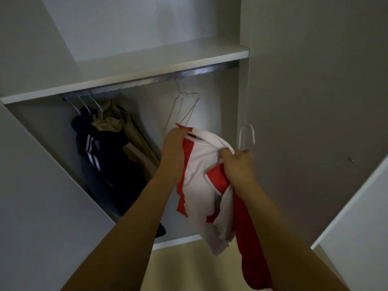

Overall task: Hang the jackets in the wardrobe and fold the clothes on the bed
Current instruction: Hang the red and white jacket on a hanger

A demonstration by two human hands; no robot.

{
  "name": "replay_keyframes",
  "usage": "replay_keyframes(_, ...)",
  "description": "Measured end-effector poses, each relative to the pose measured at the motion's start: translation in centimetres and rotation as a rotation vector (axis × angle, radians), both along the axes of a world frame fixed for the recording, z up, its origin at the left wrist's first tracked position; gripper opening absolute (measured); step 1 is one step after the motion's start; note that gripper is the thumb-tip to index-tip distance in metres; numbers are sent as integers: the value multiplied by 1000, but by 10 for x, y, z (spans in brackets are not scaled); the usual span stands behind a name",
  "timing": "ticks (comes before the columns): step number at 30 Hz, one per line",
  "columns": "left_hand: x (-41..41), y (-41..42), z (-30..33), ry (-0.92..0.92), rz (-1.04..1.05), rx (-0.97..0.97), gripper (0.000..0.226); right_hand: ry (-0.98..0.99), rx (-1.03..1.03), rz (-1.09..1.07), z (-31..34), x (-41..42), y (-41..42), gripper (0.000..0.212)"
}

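Your left hand and right hand both grip the red-and-white jacket by its collar, with a white hanger hook above your right fist, before the open wardrobe, beside two hung jackets.

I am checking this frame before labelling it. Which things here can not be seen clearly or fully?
Head view only:
- Hanger: only its hook shows; the red and white jacket and right hand cover the rest.
- Jacket's lower end: cut off by the bottom edge.
- Left hand fingertips: hidden in the collar.
- Dark jacket and beige jacket: in shadow, details unclear.
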State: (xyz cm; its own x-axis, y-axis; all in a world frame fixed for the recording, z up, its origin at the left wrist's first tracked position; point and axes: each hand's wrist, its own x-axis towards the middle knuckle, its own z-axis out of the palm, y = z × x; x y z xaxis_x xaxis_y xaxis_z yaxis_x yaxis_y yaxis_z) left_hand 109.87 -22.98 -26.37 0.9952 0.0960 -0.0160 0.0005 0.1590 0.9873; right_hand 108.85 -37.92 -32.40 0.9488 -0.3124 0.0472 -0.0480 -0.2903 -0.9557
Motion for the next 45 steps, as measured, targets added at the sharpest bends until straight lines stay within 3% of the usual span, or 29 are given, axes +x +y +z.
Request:
replay_keyframes(5,14,4,10,-279,94,550,23,48,52,134,-3,-9,-6,16)
replay_keyframes(8,25,26,36,-505,-100,1034,18,31,279,186,-1,-19,-23,5)
replay_keyframes(12,17,32,68,-488,-734,1665,19,-4,432,172,7,-26,-39,38)
replay_keyframes(14,6,21,77,-581,-845,1851,24,-62,397,243,11,-30,-35,58)
replay_keyframes(16,0,12,82,-744,-814,1941,22,-84,286,266,14,-33,-27,63)
replay_keyframes(19,-8,5,83,-884,-740,1984,10,-39,277,319,14,-35,-18,57)
replay_keyframes(22,-13,6,78,-907,-686,1908,12,-15,333,323,17,-38,-17,33)
replay_keyframes(25,-14,12,67,-744,-617,1742,17,-47,303,283,17,-39,-20,23)
replay_keyframes(30,-25,6,36,-380,-525,1302,33,-42,248,264,17,-40,-24,15)
replay_keyframes(41,-51,-15,3,-237,-378,1060,34,-8,274,259,18,-47,-28,11)
replay_keyframes(45,-53,-4,-11,-131,-255,973,18,38,462,238,13,-50,-27,15)
